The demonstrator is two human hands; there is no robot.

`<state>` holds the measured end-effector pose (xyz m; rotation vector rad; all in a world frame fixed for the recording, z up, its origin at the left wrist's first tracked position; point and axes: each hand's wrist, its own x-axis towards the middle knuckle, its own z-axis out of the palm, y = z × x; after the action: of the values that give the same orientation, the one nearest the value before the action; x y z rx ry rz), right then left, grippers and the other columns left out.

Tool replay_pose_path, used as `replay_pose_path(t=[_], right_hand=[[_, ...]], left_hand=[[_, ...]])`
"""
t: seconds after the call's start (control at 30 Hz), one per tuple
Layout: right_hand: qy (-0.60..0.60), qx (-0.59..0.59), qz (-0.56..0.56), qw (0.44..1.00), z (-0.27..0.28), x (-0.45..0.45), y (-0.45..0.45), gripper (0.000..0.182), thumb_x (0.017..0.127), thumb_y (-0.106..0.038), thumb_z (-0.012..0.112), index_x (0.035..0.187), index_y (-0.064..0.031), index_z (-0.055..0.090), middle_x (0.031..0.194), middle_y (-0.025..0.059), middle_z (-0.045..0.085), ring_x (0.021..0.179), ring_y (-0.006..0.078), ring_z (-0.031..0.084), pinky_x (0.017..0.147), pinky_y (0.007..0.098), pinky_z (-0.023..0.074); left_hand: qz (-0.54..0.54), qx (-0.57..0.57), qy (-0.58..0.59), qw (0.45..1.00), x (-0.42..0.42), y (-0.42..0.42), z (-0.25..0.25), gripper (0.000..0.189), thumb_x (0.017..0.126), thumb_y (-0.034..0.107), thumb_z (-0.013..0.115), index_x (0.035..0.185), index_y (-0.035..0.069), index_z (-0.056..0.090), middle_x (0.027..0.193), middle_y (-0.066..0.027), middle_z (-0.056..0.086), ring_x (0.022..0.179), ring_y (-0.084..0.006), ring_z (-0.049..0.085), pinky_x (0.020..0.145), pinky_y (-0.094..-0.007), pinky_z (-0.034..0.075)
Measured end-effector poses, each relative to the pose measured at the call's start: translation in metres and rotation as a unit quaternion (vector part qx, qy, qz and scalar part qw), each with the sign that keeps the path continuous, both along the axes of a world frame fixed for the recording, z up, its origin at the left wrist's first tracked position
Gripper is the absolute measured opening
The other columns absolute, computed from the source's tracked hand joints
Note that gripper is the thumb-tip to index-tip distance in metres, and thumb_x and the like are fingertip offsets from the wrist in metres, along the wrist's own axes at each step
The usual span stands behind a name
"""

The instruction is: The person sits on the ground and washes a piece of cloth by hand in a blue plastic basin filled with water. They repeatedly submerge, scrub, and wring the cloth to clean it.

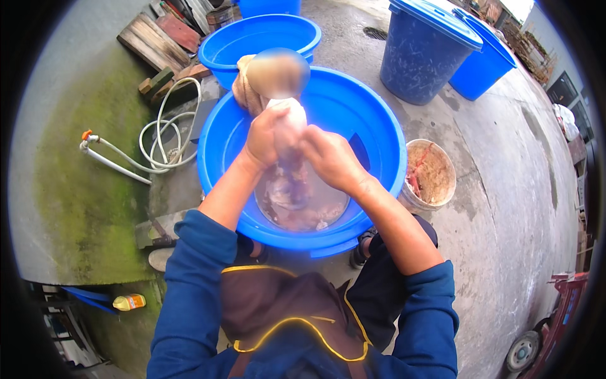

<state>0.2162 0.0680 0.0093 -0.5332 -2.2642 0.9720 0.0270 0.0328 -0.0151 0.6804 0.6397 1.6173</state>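
My left hand point(265, 135) grips a pale, wet, soft piece point(291, 116), perhaps meat or offal, over a large round blue plastic tub point(396, 142). At its right side are the bent fingers of my right hand point(334, 156); motion blur hides whether they pinch it. Below both hands, cloudy pinkish water point(326, 208) covers the tub's bottom, with a whitish soft mass point(286, 192) in it. A tan cloth point(248, 92) hangs over the tub's far rim, and a blurred patch hides part of it.
Right of the tub stands a white bucket point(435, 173) with reddish scraps inside. Another blue tub point(260, 40) lies beyond. A lidded blue bin point(428, 52) is farther right. At left are a coiled hose point(163, 130), wood boards point(154, 45) and a mossy wall point(90, 189).
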Motion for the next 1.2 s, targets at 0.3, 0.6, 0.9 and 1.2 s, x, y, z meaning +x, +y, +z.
replay_pose_path(t=[0.3,0.6,0.9,1.2], right_hand=[[-0.184,-0.068,-0.089,0.977,-0.028,0.009,0.015,0.024,0.086,-0.022,0.054,0.092,-0.0036,0.068,0.090,0.0232,0.068,0.088,0.0422,0.065,0.077,0.0489,0.0508],[-0.008,-0.137,-0.127,0.982,0.012,0.085,0.077,0.023,0.089,-0.020,0.068,0.081,0.0012,0.065,0.071,0.0030,0.061,0.068,0.0098,0.055,0.063,0.0294,0.0465],[-0.109,-0.105,-0.396,0.906,-0.055,0.210,0.178,0.016,0.083,-0.008,0.056,0.090,-0.0010,0.068,0.077,0.0088,0.067,0.070,0.0177,0.064,0.069,0.0322,0.0499],[0.021,-0.149,0.005,0.989,-0.024,0.069,0.076,0.020,0.096,-0.014,0.061,0.110,-0.0003,0.064,0.102,0.0078,0.067,0.098,0.0142,0.063,0.086,0.0296,0.0508]], left_hand=[[0.095,0.022,0.003,0.995,-0.008,-0.005,0.021,0.036,0.094,0.025,0.056,0.125,0.006,0.057,0.113,-0.0108,0.066,0.103,-0.0242,0.066,0.093,-0.0395,0.054],[0.009,0.049,-0.022,0.999,-0.022,-0.014,0.036,0.051,0.093,0.026,0.056,0.139,0.006,0.047,0.121,-0.0124,0.063,0.110,-0.0253,0.064,0.098,-0.0401,0.052],[-0.027,0.008,0.291,0.956,-0.022,-0.032,0.056,0.040,0.091,0.027,0.058,0.117,-0.002,0.061,0.105,-0.0106,0.068,0.095,-0.0191,0.065,0.088,-0.0310,0.051],[-0.087,0.045,0.485,0.869,0.000,-0.028,0.062,0.026,0.098,0.023,0.064,0.112,0.002,0.066,0.098,-0.0004,0.066,0.091,-0.0099,0.061,0.086,-0.0269,0.050]])
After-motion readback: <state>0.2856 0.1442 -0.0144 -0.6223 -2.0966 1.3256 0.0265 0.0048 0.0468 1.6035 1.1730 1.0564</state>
